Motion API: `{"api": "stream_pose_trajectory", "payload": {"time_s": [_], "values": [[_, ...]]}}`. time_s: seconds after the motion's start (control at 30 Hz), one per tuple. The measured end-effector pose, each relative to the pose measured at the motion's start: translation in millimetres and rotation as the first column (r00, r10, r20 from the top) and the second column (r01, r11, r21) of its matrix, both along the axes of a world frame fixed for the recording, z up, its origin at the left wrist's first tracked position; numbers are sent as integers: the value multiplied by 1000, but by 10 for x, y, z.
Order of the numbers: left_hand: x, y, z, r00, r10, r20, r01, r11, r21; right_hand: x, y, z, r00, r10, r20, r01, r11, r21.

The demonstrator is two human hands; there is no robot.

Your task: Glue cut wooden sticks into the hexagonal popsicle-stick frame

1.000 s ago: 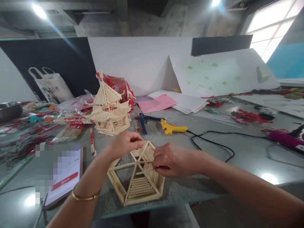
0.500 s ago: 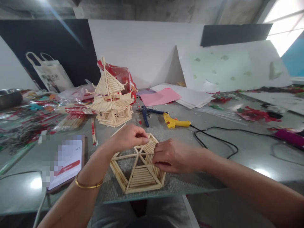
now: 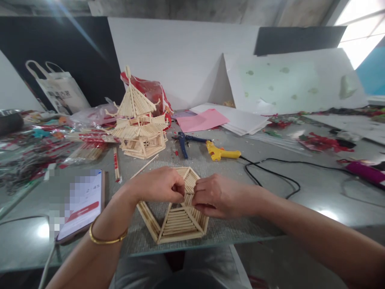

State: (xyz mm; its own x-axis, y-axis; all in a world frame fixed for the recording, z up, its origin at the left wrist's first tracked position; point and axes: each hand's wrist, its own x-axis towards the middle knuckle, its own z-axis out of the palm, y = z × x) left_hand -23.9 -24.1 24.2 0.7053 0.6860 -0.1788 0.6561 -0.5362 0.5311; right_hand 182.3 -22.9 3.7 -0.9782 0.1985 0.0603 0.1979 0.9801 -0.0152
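Observation:
A six-sided frame of pale wooden sticks [image 3: 182,225] lies near the table's front edge, with several wedge sections filled by rows of sticks. My left hand [image 3: 162,185], with a gold bracelet on the wrist, is closed over the frame's centre, its fingertips pinched. Close beside it, my right hand [image 3: 212,196] has its fingers curled over the frame's right side. Whatever either pinch holds is hidden by the fingers. One loose stick [image 3: 146,165] lies slantwise just beyond my left hand.
Behind the frame stands a stick-built pagoda [image 3: 141,128]. A yellow glue gun [image 3: 224,154] with a black cord and blue pliers [image 3: 183,145] lie beyond my hands. At left are a phone [image 3: 81,204] and bagged sticks [image 3: 87,154]; pink paper [image 3: 203,120] lies at the back.
My left hand has come down and slightly nearer, covering the frame's hub. My right hand has stayed almost in place. The view has shifted slightly.

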Motion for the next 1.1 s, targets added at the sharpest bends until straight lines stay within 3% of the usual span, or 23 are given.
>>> {"api": "stream_pose_trajectory", "payload": {"time_s": [0.27,0.87,1.1], "values": [[46,-84,44,990,23,-141,-14,998,59,-12,-24,32,999,-11,32,11,1000,7],[119,-106,-19,987,-23,-158,44,991,130,-8,3,-11,1000,2,10,-2,1000,3],[113,-110,-5,995,-11,-101,24,993,120,12,-11,85,1000,-4,5,4,999,32]]}}
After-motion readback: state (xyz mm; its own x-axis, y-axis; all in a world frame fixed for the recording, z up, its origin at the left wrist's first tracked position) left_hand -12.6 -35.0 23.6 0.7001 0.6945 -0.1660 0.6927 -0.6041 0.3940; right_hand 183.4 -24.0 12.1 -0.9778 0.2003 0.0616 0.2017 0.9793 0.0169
